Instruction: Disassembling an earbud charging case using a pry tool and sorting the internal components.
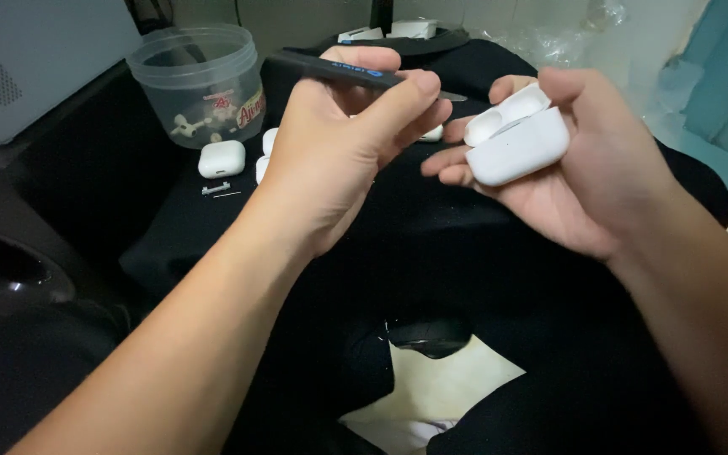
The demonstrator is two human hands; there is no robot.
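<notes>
My left hand (343,143) grips a black tweezer-like tool (339,69), its metal tip pointing right toward the case. My right hand (587,168) cradles a white earbud charging case (520,150) with its lid (505,114) flipped open, thumb over the top. The tool's tip (457,97) sits just left of the open lid, close to it. Both hands hover above a black cloth (431,244).
A clear plastic jar (200,84) holding small white parts stands at the back left. A closed white case (222,158) and more white pieces (267,152) lie on the cloth beside small metal parts (216,190). A grey box (35,59) sits far left.
</notes>
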